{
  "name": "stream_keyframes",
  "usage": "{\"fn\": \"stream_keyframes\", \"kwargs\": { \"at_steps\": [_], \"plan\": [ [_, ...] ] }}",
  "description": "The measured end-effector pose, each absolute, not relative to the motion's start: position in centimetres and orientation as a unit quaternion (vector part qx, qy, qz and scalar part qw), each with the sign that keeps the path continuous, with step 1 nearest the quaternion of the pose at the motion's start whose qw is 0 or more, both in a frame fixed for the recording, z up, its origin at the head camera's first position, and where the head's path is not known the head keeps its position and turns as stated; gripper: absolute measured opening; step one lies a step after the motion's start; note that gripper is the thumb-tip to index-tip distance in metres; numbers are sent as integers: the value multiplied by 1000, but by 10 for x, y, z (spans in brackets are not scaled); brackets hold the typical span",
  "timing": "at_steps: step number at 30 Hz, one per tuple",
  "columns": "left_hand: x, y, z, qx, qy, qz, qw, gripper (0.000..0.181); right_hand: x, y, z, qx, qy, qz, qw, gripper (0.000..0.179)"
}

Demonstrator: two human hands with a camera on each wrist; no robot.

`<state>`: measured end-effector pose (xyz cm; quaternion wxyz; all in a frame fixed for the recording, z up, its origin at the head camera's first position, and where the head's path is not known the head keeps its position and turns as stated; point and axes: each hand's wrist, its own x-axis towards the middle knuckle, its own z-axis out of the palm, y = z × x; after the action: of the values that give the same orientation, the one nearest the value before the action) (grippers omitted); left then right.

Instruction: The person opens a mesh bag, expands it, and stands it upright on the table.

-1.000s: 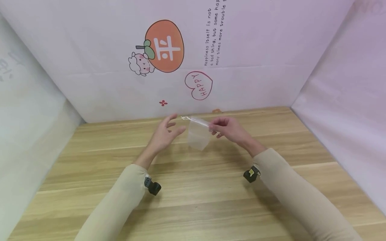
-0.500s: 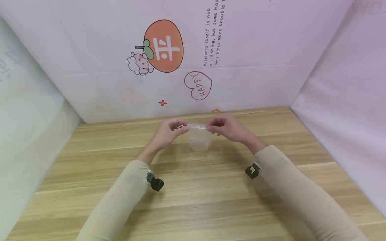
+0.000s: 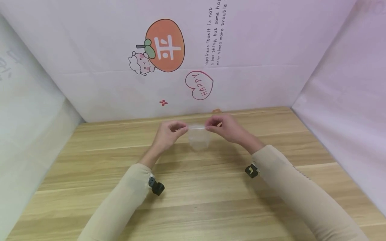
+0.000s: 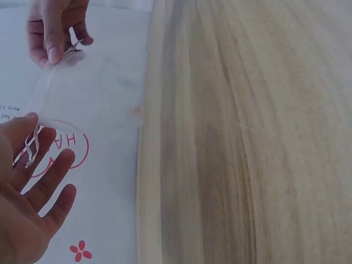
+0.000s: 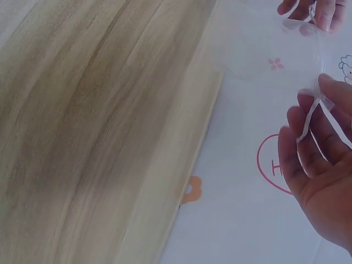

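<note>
A small translucent drawstring bag (image 3: 199, 140) hangs upright above the table between both hands. My left hand (image 3: 169, 134) pinches its upper left corner between thumb and fingertips. At the opposite corner, my right hand (image 3: 227, 129) pinches the top edge in the same manner. In the left wrist view, a white drawstring (image 4: 34, 146) dangles against the left fingers, while the other fingers spread loosely. The right wrist view shows another white cord (image 5: 309, 118) lying across the right fingers. Nothing can be made out inside the bag (image 5: 258, 52).
The wooden table (image 3: 196, 201) spreads beneath the hands. A white printed backdrop (image 3: 259, 43) rises at its far edge, close behind the bag, and a white side wall (image 3: 33, 83) stands at the left, with another (image 3: 346, 100) at the right.
My left hand has moved in from beside the bag and now pinches its left corner. The slanted top edge has become level and drawn straight. The right hand keeps its hold.
</note>
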<state>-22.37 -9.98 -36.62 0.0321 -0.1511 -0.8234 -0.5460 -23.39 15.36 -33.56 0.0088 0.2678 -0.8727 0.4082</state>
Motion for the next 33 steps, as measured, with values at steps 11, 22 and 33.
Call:
{"fn": "stream_keyframes", "kwargs": {
  "at_steps": [11, 22, 33],
  "plan": [
    [-221, -97, -371, -149, -824, -545, 29, 14, -232, 151, -339, 259, -891, 372, 30, 6],
    [-221, -96, -374, -158, -821, -548, 22, 14, -232, 151, -346, 268, -888, 373, 30, 6],
    [-221, -93, -376, -148, -824, -547, 7, 19, -232, 152, -352, 272, -887, 372, 35, 4]
  ]
}}
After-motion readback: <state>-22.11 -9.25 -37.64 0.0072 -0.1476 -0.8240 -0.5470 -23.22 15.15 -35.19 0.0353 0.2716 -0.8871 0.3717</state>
